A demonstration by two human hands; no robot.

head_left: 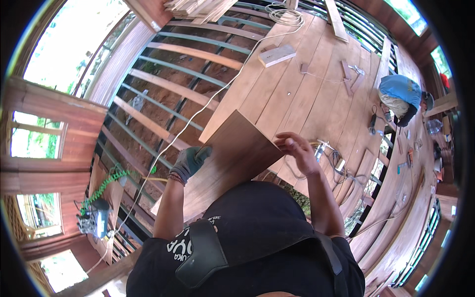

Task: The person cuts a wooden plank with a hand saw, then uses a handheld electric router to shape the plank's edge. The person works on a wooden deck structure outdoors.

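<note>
Plank (245,153) extending before me, gloved left hand (190,162) pinching its left edge, bare right hand (301,153) curling by its right corner, grip I cannot tell

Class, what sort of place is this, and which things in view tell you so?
Probably a wooden building under construction: bare joists over soil, a partly laid plank floor, and a coiled green hose.

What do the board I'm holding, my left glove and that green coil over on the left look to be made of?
Board: wood, smooth, perhaps unvarnished, with brown streaky grain. Left glove: mostly grey fabric, possibly knit, given its soft, matte look. Green coil: probably plastic, judging by its bright, even colour and springy loops.
</note>
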